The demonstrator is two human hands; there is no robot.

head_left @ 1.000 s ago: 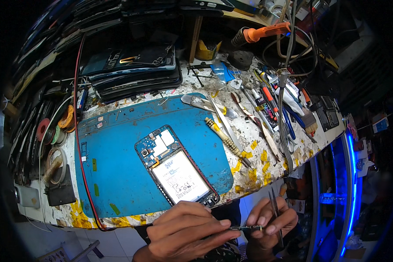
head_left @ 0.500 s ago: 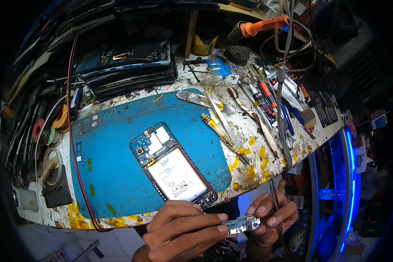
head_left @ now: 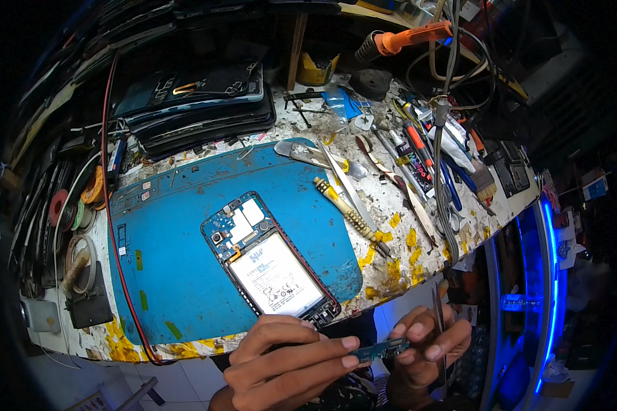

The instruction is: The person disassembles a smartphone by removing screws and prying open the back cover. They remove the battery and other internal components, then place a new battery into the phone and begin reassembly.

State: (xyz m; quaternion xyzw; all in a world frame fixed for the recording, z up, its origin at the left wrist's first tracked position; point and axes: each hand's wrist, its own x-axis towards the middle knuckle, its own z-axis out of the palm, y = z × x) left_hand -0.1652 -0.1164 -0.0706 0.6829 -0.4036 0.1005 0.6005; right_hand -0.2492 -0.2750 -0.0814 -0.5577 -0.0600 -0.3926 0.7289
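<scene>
My left hand [head_left: 288, 363] pinches one end of a small green circuit board [head_left: 376, 351] between its fingertips, just off the bench's front edge. The fingertips of my right hand [head_left: 432, 346] are at the board's other end. A slim metal tool, apparently tweezers [head_left: 439, 308], runs upright through my right hand's fingers. Beyond my left hand, an opened phone [head_left: 274, 270] lies tilted on the blue mat [head_left: 171, 253]. Its battery and upper circuit board are exposed, and my left hand overlaps its lower end in view.
A yellowish-handled tool [head_left: 346, 212] and a metal blade [head_left: 343, 178] lie right of the phone. Pens, tubes and a brush [head_left: 485, 181] crowd the right side. Stacked phone parts [head_left: 199, 109] stand at the back. A red cable [head_left: 113, 226] crosses the mat's left edge.
The small circuit board has tipped between my fingers, so its shiny metal edge shows less. My hands have barely shifted, and the phone stays put on the mat.
</scene>
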